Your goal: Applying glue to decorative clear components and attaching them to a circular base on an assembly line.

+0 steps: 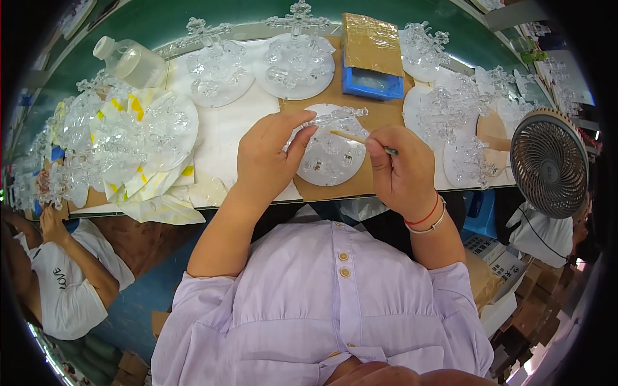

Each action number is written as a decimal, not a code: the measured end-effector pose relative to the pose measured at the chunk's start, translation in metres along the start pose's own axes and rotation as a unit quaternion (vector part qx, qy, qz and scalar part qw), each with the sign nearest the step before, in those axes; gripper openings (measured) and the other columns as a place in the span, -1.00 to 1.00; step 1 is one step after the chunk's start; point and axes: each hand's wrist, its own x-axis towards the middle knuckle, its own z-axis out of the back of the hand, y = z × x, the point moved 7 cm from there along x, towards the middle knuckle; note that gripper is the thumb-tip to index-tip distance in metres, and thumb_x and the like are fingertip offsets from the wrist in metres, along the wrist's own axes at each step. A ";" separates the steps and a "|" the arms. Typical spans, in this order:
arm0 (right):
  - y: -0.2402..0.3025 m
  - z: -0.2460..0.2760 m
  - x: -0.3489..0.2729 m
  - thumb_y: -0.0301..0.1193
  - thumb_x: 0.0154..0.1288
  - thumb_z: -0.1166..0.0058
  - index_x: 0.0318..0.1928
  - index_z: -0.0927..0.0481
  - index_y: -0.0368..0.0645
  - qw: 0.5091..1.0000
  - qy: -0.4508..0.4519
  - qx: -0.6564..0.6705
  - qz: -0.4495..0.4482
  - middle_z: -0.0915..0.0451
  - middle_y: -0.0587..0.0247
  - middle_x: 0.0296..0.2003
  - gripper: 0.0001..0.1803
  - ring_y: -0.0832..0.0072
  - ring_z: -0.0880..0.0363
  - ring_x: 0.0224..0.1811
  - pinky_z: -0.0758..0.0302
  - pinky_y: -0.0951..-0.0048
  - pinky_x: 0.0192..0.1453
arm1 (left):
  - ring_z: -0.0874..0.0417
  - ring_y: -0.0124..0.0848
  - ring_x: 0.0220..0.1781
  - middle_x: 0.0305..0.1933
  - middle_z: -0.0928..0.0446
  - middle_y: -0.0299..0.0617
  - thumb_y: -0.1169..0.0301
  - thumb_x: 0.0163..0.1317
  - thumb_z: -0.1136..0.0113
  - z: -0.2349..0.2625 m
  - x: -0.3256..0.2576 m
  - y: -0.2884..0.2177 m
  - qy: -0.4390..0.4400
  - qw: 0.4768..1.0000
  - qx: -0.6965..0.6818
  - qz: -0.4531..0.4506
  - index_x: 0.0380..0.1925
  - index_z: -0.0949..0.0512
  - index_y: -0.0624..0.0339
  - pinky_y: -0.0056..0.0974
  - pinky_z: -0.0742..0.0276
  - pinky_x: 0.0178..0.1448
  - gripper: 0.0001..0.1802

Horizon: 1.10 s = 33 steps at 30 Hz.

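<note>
Left hand pinching a clear ornament piece above the round base, right hand clamped on a thin stick. Blue box behind, can't tell what's inside; capped bottle off left.

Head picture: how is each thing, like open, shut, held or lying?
Left hand: pinching a clear piece
Right hand: gripping a stick
Clear piece: held
Stick: held, tip near clear piece
Disc: lying flat
Bottle: capped
Blue box: partly covered by cardboard
Sheet: crumpled
Fan: can't tell if spinning
</note>
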 end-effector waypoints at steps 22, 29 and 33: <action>0.008 0.012 -0.037 -0.60 0.19 -0.08 -0.32 -0.45 -0.25 0.997 0.034 0.038 0.059 -0.52 0.12 -0.51 -0.92 0.24 -0.46 -0.58 -0.37 0.37 -0.52 | -0.66 -0.25 -0.30 -0.31 -0.65 -0.16 0.55 0.03 -0.35 -0.002 0.003 -0.001 -0.005 1.000 0.021 -0.003 -0.29 -0.63 0.17 -0.28 -0.55 -0.24 -0.80; 0.005 0.034 -0.044 -0.52 0.32 -0.01 -0.34 -0.46 -0.25 0.999 0.004 0.032 0.016 -0.52 0.12 -0.52 -0.92 0.30 -0.43 -0.59 -0.35 0.40 -0.52 | -0.66 -0.25 -0.28 -0.29 -0.66 -0.17 0.55 0.03 -0.37 -0.005 0.001 0.002 -0.002 1.000 0.011 0.003 -0.26 -0.63 0.18 -0.28 -0.56 -0.21 -0.77; 0.005 0.066 -0.064 -0.40 0.42 0.05 -0.27 -0.44 -0.25 0.995 -0.068 0.074 0.027 -0.51 0.07 -0.51 -0.84 0.34 -0.42 -0.57 -0.35 0.42 -0.48 | -0.65 -0.19 -0.17 -0.17 -0.64 -0.09 0.54 0.06 -0.36 -0.003 -0.007 0.004 -0.023 0.999 -0.026 -0.001 -0.14 -0.60 0.23 -0.26 -0.55 -0.09 -0.69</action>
